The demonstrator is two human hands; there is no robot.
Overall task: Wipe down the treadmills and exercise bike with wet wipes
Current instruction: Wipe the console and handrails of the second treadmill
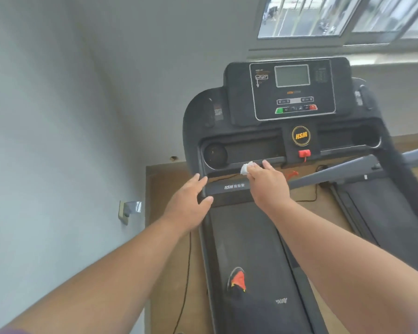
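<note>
A black treadmill (246,138) with a grey screen console stands in front of me. My right hand (268,182) pinches a crumpled white wet wipe (246,168) against the front edge of the console tray. My left hand (191,203) reaches forward with straight fingers and touches the left end of the treadmill's crossbar (229,187). Part of a second treadmill (386,213) shows at the right. No exercise bike is in view.
A pale wall runs along the left with a socket and plug (128,210) low down. A black cable (186,273) trails over the brown floor beside the belt. My shoe (237,280) stands on the belt. A window (343,15) is above.
</note>
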